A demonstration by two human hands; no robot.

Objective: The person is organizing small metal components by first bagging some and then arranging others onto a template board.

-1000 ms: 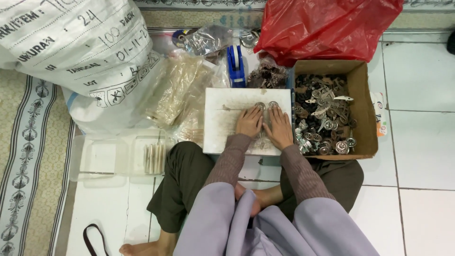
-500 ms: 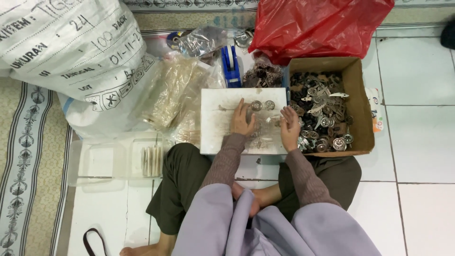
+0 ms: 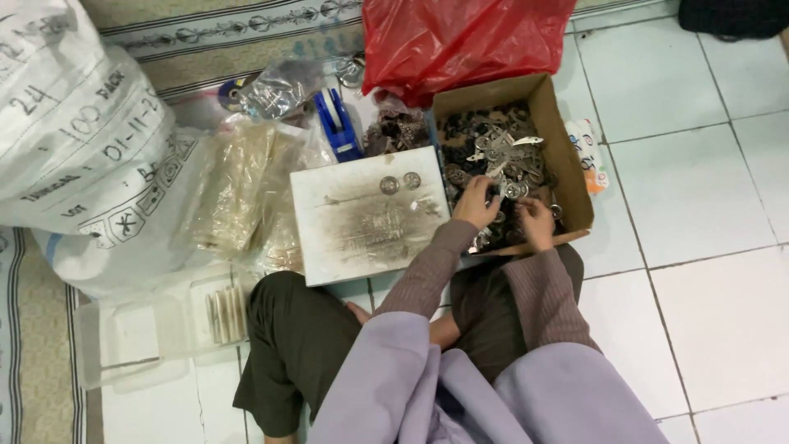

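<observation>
Posture: a person is seen from above, seated cross-legged on the white tiled floor [image 3: 707, 173], in a lilac garment with brown ribbed sleeves.
Left hand [image 3: 477, 203]: laid at the left edge of the open brown cardboard box [image 3: 567, 164], at the corner of the board; fingers are curled down onto the metal parts, but whether anything is pinched cannot be told.
Right hand [image 3: 536, 222]: placed inside the box near its front wall, just beside the left hand; fingers are bent into the heap, and the grasp cannot be told.
Box contents: a heap of small silver-grey metal parts [image 3: 497, 152], flat and ring-like, fills the box; single shapes are too small to tell.
Work board: a white square board smudged with dark grime [image 3: 362, 222] lies on the floor, touching the box's left side.
On the board: two small round metal discs [image 3: 400, 182] lie side by side near its far edge, apart from both hands.
Beyond the box: a red plastic bag [image 3: 460, 41] lies against the box's far wall.
Beyond the board: a blue tape dispenser [image 3: 337, 123] stands upright.
Left of the board: clear plastic packets [image 3: 238, 193] are piled, with a large white printed sack [image 3: 74, 140] beside them.
Near the left knee: a clear plastic tray [image 3: 156, 329] rests on the floor.
</observation>
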